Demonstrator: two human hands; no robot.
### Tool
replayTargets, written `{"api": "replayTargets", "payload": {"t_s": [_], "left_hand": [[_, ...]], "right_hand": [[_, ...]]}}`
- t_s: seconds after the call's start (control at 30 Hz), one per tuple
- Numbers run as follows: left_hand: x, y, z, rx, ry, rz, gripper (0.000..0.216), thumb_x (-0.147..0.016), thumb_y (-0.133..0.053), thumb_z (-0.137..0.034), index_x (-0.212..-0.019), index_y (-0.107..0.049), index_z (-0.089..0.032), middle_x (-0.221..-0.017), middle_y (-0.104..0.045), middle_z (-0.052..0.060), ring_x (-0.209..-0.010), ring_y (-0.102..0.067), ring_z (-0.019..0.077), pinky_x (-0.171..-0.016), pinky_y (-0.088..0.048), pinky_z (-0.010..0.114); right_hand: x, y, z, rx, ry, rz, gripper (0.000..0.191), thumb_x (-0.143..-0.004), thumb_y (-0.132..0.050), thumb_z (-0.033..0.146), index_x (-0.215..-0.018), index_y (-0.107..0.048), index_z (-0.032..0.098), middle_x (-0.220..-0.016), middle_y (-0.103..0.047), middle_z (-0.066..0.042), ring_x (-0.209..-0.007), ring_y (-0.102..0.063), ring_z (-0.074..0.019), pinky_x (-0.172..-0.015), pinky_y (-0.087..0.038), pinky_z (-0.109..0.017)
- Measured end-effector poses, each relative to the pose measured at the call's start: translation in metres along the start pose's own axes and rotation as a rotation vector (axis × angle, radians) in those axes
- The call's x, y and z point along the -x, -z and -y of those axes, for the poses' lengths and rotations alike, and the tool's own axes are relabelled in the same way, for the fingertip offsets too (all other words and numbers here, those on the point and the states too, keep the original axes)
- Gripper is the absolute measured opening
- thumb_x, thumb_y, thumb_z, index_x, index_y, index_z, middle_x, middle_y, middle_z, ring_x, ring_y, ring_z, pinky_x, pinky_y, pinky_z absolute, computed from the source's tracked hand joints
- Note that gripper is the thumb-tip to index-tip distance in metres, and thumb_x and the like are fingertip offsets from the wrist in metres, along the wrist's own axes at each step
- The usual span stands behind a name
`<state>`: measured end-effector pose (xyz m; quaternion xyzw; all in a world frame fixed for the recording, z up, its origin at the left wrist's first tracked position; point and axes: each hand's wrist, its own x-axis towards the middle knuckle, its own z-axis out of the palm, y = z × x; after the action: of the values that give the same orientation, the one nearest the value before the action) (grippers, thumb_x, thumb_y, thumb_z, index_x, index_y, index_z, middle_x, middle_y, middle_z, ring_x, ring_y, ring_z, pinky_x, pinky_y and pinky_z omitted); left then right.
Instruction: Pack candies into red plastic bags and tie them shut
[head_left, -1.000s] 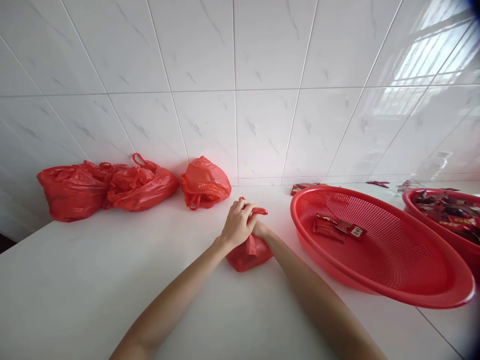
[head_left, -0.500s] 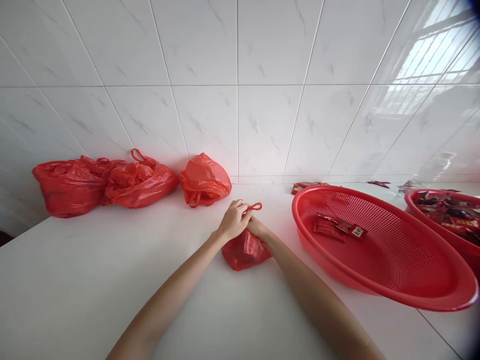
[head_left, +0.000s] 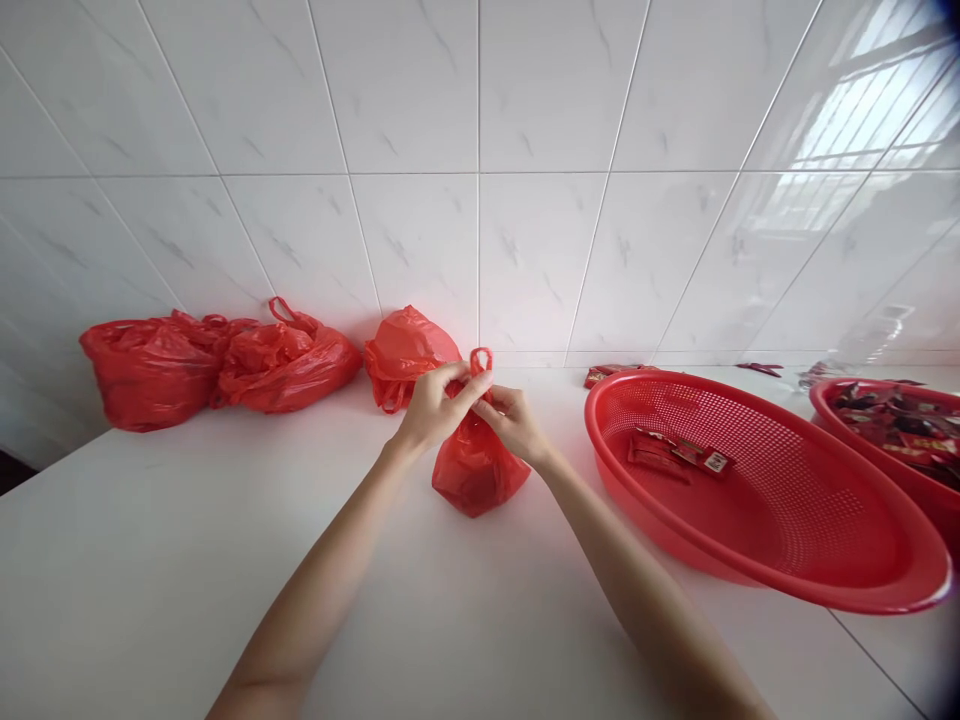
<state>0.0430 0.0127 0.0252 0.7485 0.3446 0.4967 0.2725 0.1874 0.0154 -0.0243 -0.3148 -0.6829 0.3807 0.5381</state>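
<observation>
A small red plastic bag [head_left: 478,472] is in the middle of the white table, its lower part bulging with contents I cannot make out. My left hand [head_left: 436,402] pinches its gathered top from the left. From the right, my right hand [head_left: 511,420] pinches the same neck, so the fingertips of both hands meet. One handle loop sticks up above the fingers. Just behind my left hand, another filled red bag [head_left: 409,345] leans near the tiled wall.
Two more full red bags, one further left [head_left: 150,375] and one beside it [head_left: 289,365], stand along the wall. On the right is a large red basket [head_left: 675,540] with a few packets [head_left: 660,455]. Behind it stands a second basket [head_left: 825,405] full of packets, near a clear bottle [head_left: 885,335].
Both hands have risen and moved slightly left with the bag's top, and the bag has shifted with them. The handle loop now points up instead of right.
</observation>
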Motion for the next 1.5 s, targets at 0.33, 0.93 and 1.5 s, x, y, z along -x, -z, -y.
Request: {"api": "replayTargets", "payload": {"t_s": [0.33, 0.93, 1.5], "left_hand": [[-0.007, 0.016, 0.031, -0.127, 0.073, -0.023, 0.032, -0.084, -0.060, -0.044, -0.067, -0.066, -0.017, -0.062, -0.058, 0.000, -0.060, -0.050, 0.0142, -0.059, -0.037, 0.027], [-0.017, 0.033, 0.044, 0.179, 0.194, -0.122, 0.028, -0.079, -0.070, -0.044, -0.080, -0.072, -0.016, -0.069, -0.060, 0.000, -0.069, -0.054, 0.0129, -0.065, -0.042, 0.025], [0.004, 0.025, -0.028, 0.303, 0.052, 0.168, 0.036, -0.083, -0.068, -0.027, -0.118, -0.065, -0.018, -0.111, -0.069, 0.010, -0.117, -0.059, 0.0271, -0.100, -0.047, 0.043]], "right_hand": [[-0.002, 0.016, 0.011, 0.350, 0.012, -0.208, 0.046, -0.096, -0.043, 0.054, -0.079, -0.068, 0.019, -0.060, -0.054, -0.001, -0.055, -0.048, -0.0154, -0.058, -0.038, -0.030], [0.001, 0.028, 0.041, -0.178, -0.054, 0.104, 0.040, -0.094, -0.051, 0.050, -0.098, -0.074, 0.017, -0.091, -0.072, -0.007, -0.092, -0.066, -0.0197, -0.095, -0.047, -0.036], [0.002, 0.011, 0.033, -0.067, -0.142, 0.198, 0.039, -0.077, -0.071, 0.053, -0.074, -0.055, 0.018, -0.064, -0.048, 0.003, -0.058, -0.044, -0.0105, -0.054, -0.036, -0.025]]}}
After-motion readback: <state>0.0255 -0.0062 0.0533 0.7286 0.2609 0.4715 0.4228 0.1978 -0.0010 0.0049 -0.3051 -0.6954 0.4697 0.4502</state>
